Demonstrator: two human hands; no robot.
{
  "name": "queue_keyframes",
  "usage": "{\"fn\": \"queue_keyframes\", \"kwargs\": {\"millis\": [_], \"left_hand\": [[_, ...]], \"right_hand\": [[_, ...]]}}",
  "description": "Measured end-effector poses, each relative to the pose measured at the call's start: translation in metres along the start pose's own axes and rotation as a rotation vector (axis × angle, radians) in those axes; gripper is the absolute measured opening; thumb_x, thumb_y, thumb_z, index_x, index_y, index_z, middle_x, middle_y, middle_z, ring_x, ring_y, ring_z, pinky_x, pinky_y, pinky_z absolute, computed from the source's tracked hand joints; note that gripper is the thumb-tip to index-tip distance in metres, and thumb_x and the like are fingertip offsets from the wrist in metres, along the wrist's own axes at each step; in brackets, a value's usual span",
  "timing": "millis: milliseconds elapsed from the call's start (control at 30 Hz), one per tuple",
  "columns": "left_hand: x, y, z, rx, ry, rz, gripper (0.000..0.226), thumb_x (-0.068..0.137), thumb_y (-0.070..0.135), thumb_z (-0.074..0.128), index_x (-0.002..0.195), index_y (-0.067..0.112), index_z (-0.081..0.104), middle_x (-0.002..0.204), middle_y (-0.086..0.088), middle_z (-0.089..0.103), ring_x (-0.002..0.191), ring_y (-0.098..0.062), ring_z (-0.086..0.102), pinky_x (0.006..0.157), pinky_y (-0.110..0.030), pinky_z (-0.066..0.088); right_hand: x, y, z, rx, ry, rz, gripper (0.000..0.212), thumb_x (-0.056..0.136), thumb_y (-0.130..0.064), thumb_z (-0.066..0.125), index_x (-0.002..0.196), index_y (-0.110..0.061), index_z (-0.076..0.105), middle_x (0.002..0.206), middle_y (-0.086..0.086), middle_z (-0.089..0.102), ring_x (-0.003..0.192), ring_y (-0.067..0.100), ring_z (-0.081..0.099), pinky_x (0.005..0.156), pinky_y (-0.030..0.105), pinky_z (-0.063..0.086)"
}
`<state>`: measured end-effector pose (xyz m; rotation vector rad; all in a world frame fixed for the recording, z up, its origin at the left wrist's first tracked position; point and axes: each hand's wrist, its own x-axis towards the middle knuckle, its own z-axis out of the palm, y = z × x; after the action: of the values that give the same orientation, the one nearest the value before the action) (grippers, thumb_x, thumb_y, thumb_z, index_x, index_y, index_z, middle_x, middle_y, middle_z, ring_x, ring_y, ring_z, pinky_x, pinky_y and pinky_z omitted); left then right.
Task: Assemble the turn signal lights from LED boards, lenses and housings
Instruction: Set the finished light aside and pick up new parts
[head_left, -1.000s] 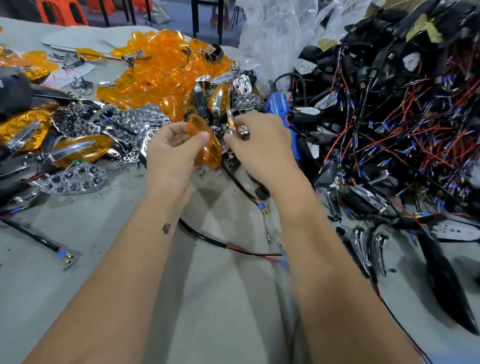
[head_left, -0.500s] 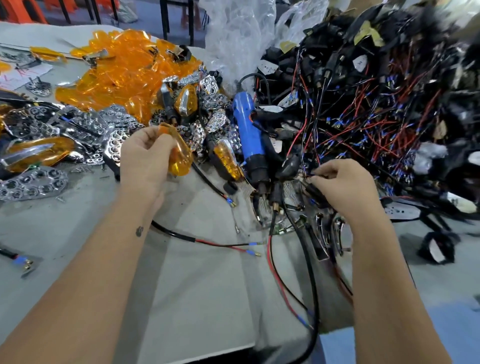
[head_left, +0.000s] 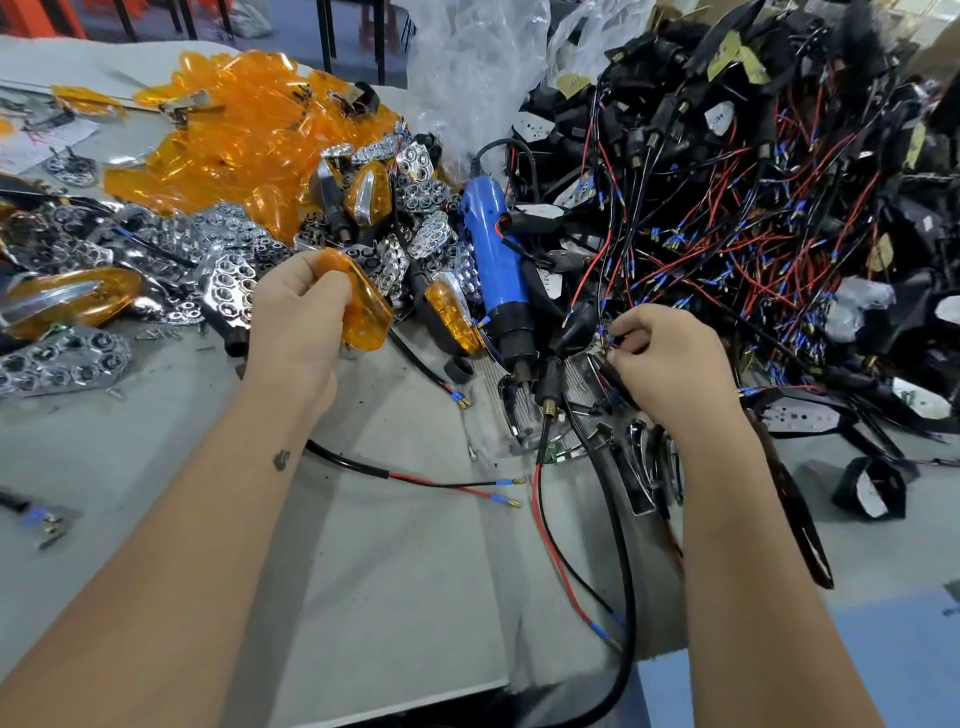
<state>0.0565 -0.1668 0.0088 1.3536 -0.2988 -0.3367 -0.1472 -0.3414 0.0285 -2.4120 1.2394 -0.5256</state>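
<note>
Bare table (head_left: 405, 571) between parts piles (head_left: 753, 208)

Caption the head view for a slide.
Left hand holds an amber lens; right hand picks at wired housings.

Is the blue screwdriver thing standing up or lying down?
Lying down. The blue electric screwdriver rests flat among the parts on the table, its black tip end toward the person. Neither hand touches it.

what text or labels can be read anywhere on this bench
No text is legible.
White paper sheet at the far left: red handwriting, too blurred to read.
Yellow tags on the black housings: no readable print.
Blue electric screwdriver: no brand visible.
Small dark mark on the left forearm: a shape, not letters.
</note>
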Motion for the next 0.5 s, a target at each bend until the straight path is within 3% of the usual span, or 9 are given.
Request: {"fn": "queue_keyframes", "kwargs": {"millis": [167, 300, 400, 500], "left_hand": [[0.004, -0.005, -0.001, -0.017, 0.013, -0.015, 0.036, 0.077, -0.007, 0.042, 0.064, 0.022, 0.059, 0.053, 0.01, 0.054, 0.056, -0.011, 0.052, 0.064, -0.035, 0.051], [0.005, -0.006, 0.0, -0.004, 0.008, -0.023, 0.032, 0.077, -0.005, 0.041, 0.068, 0.021, 0.058, 0.06, 0.003, 0.051, 0.062, -0.019, 0.048, 0.055, -0.032, 0.044], [0.004, -0.004, -0.001, -0.038, -0.013, -0.018, 0.035, 0.085, -0.01, 0.041, 0.077, 0.017, 0.061, 0.059, 0.005, 0.061, 0.06, -0.015, 0.059, 0.055, -0.034, 0.054], [0.004, -0.001, -0.005, -0.128, -0.022, -0.017, 0.028, 0.091, -0.011, 0.052, 0.093, 0.013, 0.066, 0.079, -0.001, 0.069, 0.07, -0.014, 0.066, 0.067, -0.033, 0.059]], "right_hand": [[0.002, -0.006, 0.003, -0.019, 0.031, -0.021, 0.023, 0.094, -0.008, 0.062, 0.116, -0.012, 0.067, 0.096, 0.003, 0.067, 0.089, 0.02, 0.059, 0.08, 0.03, 0.047], [-0.003, -0.044, -0.002, 0.452, 0.243, -0.163, 0.018, 0.096, -0.008, 0.061, 0.109, -0.018, 0.067, 0.089, -0.008, 0.063, 0.081, 0.01, 0.059, 0.08, 0.026, 0.052], [-0.005, -0.092, 0.004, 0.86, 0.126, -0.204, 0.024, 0.097, -0.004, 0.057, 0.099, -0.027, 0.061, 0.09, -0.007, 0.066, 0.071, 0.007, 0.067, 0.066, 0.021, 0.055], [-0.005, -0.134, 0.025, 1.148, -0.118, -0.272, 0.023, 0.096, -0.002, 0.06, 0.109, -0.021, 0.056, 0.083, 0.001, 0.066, 0.064, 0.008, 0.067, 0.057, 0.021, 0.054]]}}
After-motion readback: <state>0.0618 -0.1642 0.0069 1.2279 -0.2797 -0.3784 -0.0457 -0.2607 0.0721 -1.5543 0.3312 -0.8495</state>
